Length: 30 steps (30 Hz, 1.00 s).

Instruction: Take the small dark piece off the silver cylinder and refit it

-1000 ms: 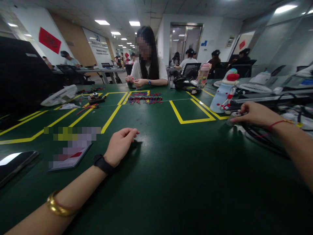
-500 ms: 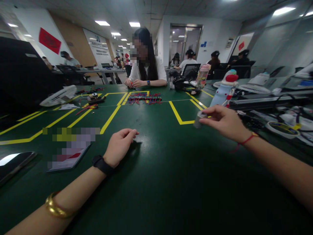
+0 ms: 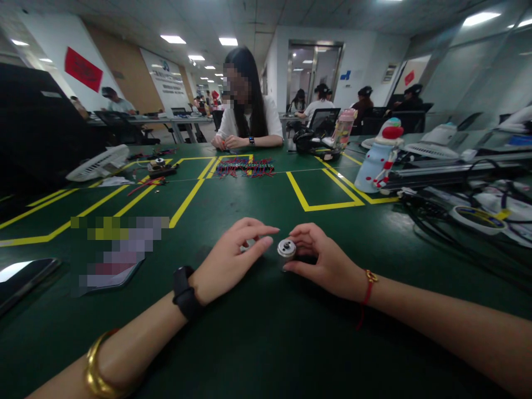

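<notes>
A small silver electric motor (image 3: 286, 250) stands upright over the green table (image 3: 257, 354), its round end with a short shaft facing up. My right hand (image 3: 322, 257) grips it from the right side, thumb in front and fingers behind. Whether its base touches the table, I cannot tell. Just left of the motor is my left hand (image 3: 233, 255), thumb and fingers apart and pointing at it, with nothing held. A small gap separates those fingertips from the metal.
A phone (image 3: 25, 282) and a blurred flat item (image 3: 124, 260) lie at left. Beyond are yellow tape lines (image 3: 332, 206), a pile of coloured wires (image 3: 245, 167), a blue bottle (image 3: 374, 163) and black cables (image 3: 432, 233) at right. A person (image 3: 249, 116) sits opposite, hands together.
My right hand has brought the motor from the right, near the tape, to the middle of the table. My left hand has moved right and its fingers have opened.
</notes>
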Available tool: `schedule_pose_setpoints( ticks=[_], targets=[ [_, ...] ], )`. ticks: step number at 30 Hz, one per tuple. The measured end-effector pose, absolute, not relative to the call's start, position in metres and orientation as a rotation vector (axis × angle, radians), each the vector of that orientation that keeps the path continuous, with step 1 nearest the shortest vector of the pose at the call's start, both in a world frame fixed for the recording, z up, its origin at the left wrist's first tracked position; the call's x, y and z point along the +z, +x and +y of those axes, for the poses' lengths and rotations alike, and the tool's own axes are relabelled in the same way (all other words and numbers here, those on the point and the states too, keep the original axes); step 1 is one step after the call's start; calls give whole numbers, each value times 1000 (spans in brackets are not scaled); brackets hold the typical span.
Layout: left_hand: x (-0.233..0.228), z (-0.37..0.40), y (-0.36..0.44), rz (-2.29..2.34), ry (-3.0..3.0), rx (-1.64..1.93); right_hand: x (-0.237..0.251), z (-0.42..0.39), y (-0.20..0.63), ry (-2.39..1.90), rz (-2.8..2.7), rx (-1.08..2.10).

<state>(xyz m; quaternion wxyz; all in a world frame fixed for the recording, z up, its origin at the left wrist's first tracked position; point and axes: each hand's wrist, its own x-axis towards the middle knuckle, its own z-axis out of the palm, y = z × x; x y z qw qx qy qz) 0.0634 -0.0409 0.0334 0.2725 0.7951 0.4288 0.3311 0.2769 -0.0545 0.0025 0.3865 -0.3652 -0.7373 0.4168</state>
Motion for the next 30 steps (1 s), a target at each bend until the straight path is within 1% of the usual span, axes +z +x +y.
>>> schedule_pose_setpoints(
  ticks=[3,7,13,15,20,23,26,28,30],
  targets=[
    [38,-50,81,1055,2169,854,1,-54,275,-915,-1891,1090],
    [36,-48,84,1105,2035,916,3,-54,274,-900,-1925,1057],
    [34,-43,73,1207,1993,1030,6,-57,276,-960,-2024,835],
    [29,-43,72,1265,2028,971,5,-56,277,-978,-2047,784],
    [9,-47,75,1359,2228,730,3,-55,278,-987,-2045,772],
    [6,-47,77,1359,2264,705,3,-58,277,-988,-2050,767],
    [14,-44,70,1342,2183,736,6,-57,279,-971,-2078,752],
    [19,-38,59,1394,2121,787,10,-48,289,-1030,-2057,669],
    [21,-30,44,1507,2099,856,15,-31,311,-1188,-1967,486]
  ],
)
